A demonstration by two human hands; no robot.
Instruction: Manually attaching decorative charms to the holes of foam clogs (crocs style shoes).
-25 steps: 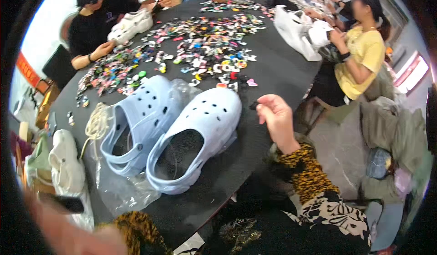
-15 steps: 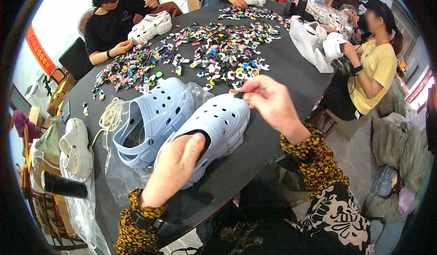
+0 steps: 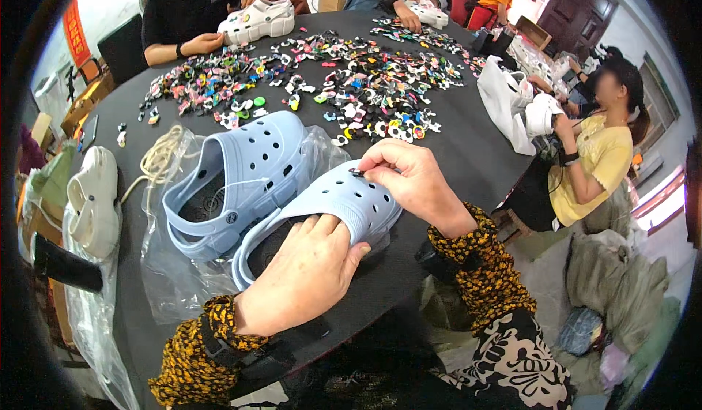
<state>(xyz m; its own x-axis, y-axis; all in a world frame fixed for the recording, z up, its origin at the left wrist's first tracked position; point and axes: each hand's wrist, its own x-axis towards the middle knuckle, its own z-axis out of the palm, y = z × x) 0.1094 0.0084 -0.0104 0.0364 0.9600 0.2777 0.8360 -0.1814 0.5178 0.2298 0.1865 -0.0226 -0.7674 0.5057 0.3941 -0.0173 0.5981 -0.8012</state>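
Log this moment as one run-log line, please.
left hand: steadies near light-blue clog | right hand: pinches small dark charm at clog's top holes | second clog: alongside

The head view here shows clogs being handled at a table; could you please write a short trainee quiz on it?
1. True or false: the left hand rests inside the opening of the near clog.
2. What does the right hand pinch against that clog's top? A) a white cord B) a small dark charm C) a plastic bag
3. What lies under the far clog?

Key
1. True.
2. B: the charm sits at the fingertips, over the holes.
3. A clear plastic bag, on the dark table.
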